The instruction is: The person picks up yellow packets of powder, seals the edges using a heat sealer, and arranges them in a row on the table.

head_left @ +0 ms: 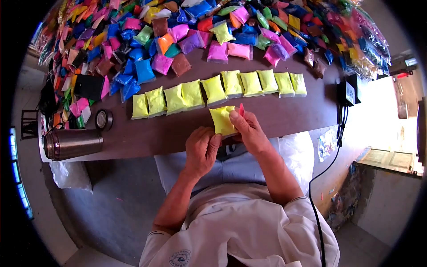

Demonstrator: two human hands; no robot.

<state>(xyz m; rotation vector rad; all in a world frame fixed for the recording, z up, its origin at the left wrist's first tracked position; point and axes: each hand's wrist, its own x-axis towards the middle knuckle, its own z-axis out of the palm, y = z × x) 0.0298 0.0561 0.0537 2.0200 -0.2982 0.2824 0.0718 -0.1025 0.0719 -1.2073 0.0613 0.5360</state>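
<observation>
A small yellow packet (221, 120) is held between my hands just over the table's near edge. My right hand (251, 132) grips its right side, thumb pressed on the front. A small pinkish-red piece (241, 110) sticks up by that thumb; what it is I cannot make out. With fingers curled, my left hand (202, 149) pinches the packet's lower left corner. Beyond them, a slightly curved row of similar yellow packets (192, 94) lies side by side across the brown table (169, 135).
Many coloured packets (191, 42) are heaped along the far side. At left lie a steel flask (75, 144) and its round lid (103, 119). A black box (350, 92) with cables (340, 129) stands at the right edge. Plastic bags (71, 175) hang below the table.
</observation>
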